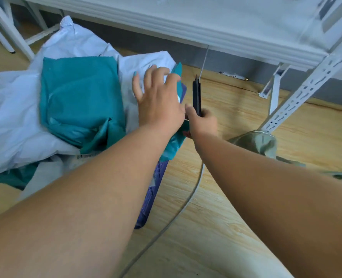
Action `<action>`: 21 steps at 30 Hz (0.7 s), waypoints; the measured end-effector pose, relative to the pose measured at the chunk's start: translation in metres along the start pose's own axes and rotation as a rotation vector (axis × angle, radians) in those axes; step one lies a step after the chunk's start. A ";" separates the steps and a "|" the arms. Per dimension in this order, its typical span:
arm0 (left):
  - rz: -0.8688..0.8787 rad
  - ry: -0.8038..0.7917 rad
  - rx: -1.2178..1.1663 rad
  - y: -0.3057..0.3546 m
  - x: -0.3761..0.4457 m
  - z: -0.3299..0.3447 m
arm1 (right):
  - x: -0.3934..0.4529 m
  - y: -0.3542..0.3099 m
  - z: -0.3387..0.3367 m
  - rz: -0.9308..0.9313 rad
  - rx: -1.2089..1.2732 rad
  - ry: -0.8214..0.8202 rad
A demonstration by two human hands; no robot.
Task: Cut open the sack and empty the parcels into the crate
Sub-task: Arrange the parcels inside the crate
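My left hand (158, 99) lies open, pressing the soft white and teal plastic parcels (80, 97) beneath it. My right hand (201, 122), just beside, grips black scissors (196, 95), blades closed. The film looks slippery and light; I'd pinch an edge.

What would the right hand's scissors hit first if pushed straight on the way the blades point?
Probably nothing soon: the right hand aims the scissors away over bare wooden floor, toward the grey wall base under the white shelf. Depth is unclear.
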State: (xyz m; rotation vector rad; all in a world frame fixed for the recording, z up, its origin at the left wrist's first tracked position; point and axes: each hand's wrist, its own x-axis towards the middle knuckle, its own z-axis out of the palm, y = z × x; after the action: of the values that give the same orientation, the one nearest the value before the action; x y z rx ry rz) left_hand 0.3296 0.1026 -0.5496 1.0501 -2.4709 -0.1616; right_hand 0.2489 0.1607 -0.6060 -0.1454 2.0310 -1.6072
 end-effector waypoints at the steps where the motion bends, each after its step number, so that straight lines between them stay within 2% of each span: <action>1: 0.092 0.023 -0.053 0.014 -0.002 0.008 | 0.001 0.006 -0.016 -0.020 -0.007 0.055; 4: 0.288 -0.118 -0.141 0.062 -0.015 0.045 | 0.009 0.024 -0.075 -0.030 -0.117 0.162; 8: 0.383 -0.505 -0.133 0.112 -0.051 0.107 | 0.010 0.060 -0.159 0.048 -0.383 0.246; 11: 0.420 -0.702 -0.088 0.139 -0.081 0.134 | -0.001 0.086 -0.211 0.142 -0.458 0.269; 15: 0.436 -0.867 -0.091 0.165 -0.105 0.149 | -0.007 0.110 -0.264 0.287 -0.402 0.297; 21: 0.345 -0.961 -0.115 0.205 -0.118 0.164 | 0.002 0.124 -0.324 0.347 -0.513 0.358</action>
State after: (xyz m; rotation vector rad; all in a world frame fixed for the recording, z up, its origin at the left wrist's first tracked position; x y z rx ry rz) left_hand 0.1944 0.3200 -0.6813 0.5159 -3.3716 -0.8520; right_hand 0.1240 0.4767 -0.6757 0.3168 2.5381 -0.9265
